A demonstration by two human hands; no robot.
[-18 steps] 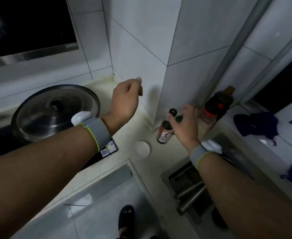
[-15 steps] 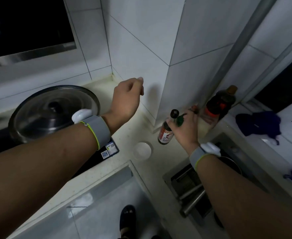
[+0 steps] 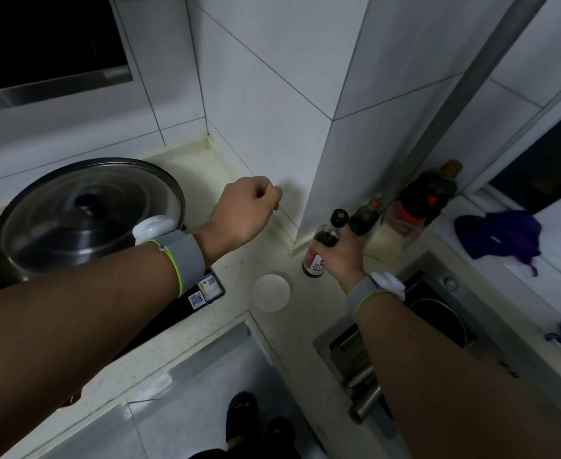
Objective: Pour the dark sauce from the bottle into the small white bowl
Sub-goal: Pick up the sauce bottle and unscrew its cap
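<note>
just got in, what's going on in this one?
A person stands at a kitchen counter corner. The right hand grips a small bottle of dark sauce, black cap still on, upright beside the small white bowl. The bowl looks empty; nothing poured yet. The left hand is loosely closed in the air above the counter, holding nothing. A lidded pan sits on the stove to the left, and other bottles stand against the wall.

Premises identified as a domestic kitchen: white tiled walls (image 3: 272, 94), lidded steel pan (image 3: 86, 210) on a hob at left of frame, condiment bottles (image 3: 428, 197) in the corner at right, and a sink (image 3: 438, 313) at lower right.
</note>
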